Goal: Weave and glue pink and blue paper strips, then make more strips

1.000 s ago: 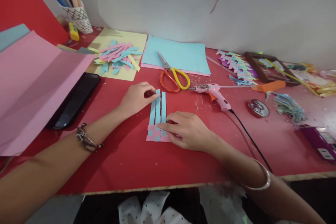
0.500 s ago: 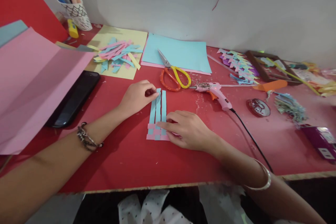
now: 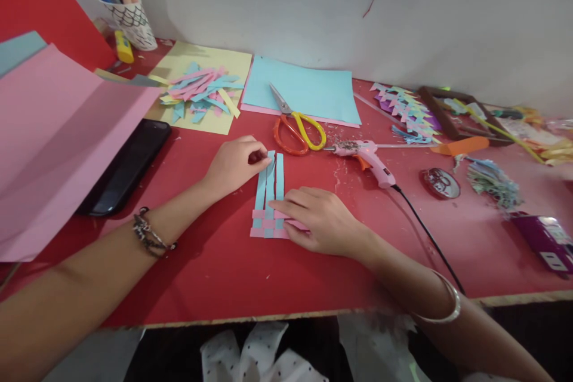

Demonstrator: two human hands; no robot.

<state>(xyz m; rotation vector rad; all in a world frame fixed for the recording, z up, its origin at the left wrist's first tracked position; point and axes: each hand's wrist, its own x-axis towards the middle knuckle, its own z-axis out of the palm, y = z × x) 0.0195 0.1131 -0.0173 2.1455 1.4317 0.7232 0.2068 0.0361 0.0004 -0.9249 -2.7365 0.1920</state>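
While the left hand point(image 3: 239, 161) pinches one blue strip point(image 3: 270, 179) near its far end, the right hand point(image 3: 320, 221) rests over the pink strips point(image 3: 258, 213), its fingers parted, index tip touching the weave. Both colours lie flat on the counter point(image 3: 215, 286), nearer than the scissors point(image 3: 286, 110) and left of the glue gun point(image 3: 375, 166).

A red table point(image 3: 215, 286) is carrying a weave of blue and pink paper strips point(image 3: 270, 188). Behind the weave, a yellow sheet point(image 3: 210, 57) and a blue-topped paper stack point(image 3: 313, 89) are lying flat. A pink glue gun point(image 3: 369, 158) is resting to its right, and a black phone point(image 3: 129, 164) is lying to its left.
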